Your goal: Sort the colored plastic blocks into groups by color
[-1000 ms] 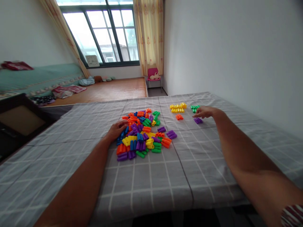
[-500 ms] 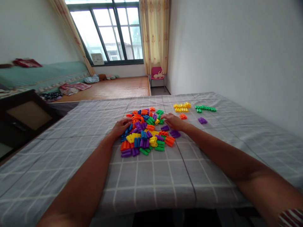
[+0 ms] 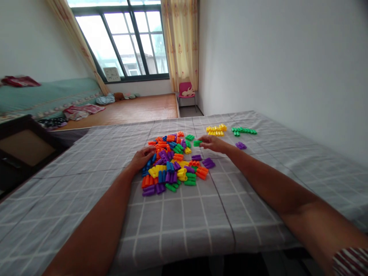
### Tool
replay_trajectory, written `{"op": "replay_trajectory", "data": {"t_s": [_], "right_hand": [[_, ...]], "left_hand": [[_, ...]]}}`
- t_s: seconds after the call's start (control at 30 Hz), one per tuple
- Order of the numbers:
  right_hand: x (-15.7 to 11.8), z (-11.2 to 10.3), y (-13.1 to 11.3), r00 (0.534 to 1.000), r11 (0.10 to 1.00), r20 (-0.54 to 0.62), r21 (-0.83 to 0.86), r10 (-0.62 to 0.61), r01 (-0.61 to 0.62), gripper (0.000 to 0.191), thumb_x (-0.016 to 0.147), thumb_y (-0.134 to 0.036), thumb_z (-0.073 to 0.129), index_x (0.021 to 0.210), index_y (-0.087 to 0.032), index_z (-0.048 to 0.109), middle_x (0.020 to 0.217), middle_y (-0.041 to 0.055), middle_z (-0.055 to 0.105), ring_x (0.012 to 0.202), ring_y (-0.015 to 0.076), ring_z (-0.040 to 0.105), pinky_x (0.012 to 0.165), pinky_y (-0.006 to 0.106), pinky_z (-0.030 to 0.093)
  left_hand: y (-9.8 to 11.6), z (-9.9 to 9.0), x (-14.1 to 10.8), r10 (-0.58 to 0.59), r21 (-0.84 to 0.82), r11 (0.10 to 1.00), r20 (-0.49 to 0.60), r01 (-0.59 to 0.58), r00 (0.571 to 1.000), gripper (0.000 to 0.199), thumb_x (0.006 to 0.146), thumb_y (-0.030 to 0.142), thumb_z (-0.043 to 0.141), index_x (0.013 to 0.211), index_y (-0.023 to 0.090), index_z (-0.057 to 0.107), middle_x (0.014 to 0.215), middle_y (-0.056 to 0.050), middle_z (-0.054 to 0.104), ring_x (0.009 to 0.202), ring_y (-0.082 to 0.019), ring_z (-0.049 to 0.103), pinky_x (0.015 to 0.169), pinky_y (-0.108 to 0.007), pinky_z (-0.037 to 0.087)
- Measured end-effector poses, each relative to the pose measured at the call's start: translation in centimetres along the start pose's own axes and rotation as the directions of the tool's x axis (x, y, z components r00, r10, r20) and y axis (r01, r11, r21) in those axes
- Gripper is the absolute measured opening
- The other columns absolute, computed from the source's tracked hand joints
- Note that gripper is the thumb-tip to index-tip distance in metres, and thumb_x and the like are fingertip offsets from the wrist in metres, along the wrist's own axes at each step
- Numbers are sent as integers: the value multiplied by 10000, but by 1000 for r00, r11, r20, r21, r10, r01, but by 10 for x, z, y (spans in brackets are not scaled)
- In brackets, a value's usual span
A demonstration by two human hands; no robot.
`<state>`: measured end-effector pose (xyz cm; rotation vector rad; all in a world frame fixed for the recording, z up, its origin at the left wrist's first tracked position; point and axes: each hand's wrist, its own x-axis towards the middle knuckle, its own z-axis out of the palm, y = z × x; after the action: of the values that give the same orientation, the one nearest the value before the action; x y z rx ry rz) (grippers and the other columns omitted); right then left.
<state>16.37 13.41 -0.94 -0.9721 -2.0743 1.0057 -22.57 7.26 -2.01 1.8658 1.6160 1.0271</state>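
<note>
A heap of plastic building blocks shaped like joined tubes, in orange, blue, purple, yellow and green, lies on the cloth; a purple block (image 3: 171,177) sits at its near side. My left hand (image 3: 143,158) rests open against the heap's left edge, fingers over the blue blocks (image 3: 148,165). At the heap's right side, my right hand (image 3: 211,143) pinches a green block (image 3: 197,143) between thumb and fingers. Another green block (image 3: 189,137) lies just left of it. Two purple blocks, one of them a wider purple block (image 3: 208,163), lie below my right hand.
Farther right on the checked tablecloth (image 3: 184,214) are yellow blocks (image 3: 216,130) in rows, a row of green blocks (image 3: 244,131) and a lone purple block (image 3: 240,145). A white wall borders the table's right side. A pink chair (image 3: 185,89) stands beyond.
My right hand has taken hold of a green block and drawn it off the heap's right edge. The orange block behind that hand no longer shows. My left hand stays at the heap.
</note>
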Motion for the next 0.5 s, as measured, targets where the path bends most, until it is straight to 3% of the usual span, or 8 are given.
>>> {"op": "replay_trajectory", "data": {"t_s": [0.1,0.2,0.3,0.4,0.43,0.5], "right_hand": [[-4,-38,3,984,962,-131,260,122,-85,289,790,-308,682,1037,-161,659,940,73,721,820,156,678,754,297,557],[-17,-86,14,904,936,-344,322,254,-140,254,787,-211,650,1036,-163,652,1024,77,713,825,130,670,788,281,556],[-40,-129,34,740,928,-560,238,372,-286,282,764,-144,621,1045,-128,646,996,86,710,764,114,650,748,250,548],[-64,-154,53,578,855,-702,87,417,-512,357,713,-179,684,1056,-86,649,847,91,710,705,148,637,655,245,532],[-71,-158,59,555,815,-717,32,422,-579,368,697,-205,711,1041,-86,660,792,87,706,689,161,634,627,247,522],[-79,-161,67,561,746,-704,-67,435,-663,346,685,-255,737,991,-102,688,714,82,699,662,181,631,591,253,504]], "left_hand": [[1,-2,2,26,20,999,-6,-26,1000,536,671,643,631,973,214,739,1151,-81,709,1095,-270,628,974,-383,486],[2,-3,3,48,44,998,-10,-47,999,506,684,635,617,951,223,744,1124,-77,721,1099,-283,625,1012,-409,457],[4,-3,3,40,45,998,-7,-40,999,539,678,652,605,963,215,741,1132,-83,719,1105,-287,621,1022,-411,446],[5,-3,2,33,52,998,0,-33,999,563,672,670,601,970,213,739,1143,-83,716,1111,-287,617,1027,-408,441],[5,-3,2,32,57,998,2,-32,999,566,673,674,598,974,216,739,1147,-81,715,1114,-287,615,1030,-408,438],[4,-4,2,26,65,998,5,-27,1000,572,676,681,593,982,220,738,1153,-77,713,1117,-288,613,1032,-411,437]]}}
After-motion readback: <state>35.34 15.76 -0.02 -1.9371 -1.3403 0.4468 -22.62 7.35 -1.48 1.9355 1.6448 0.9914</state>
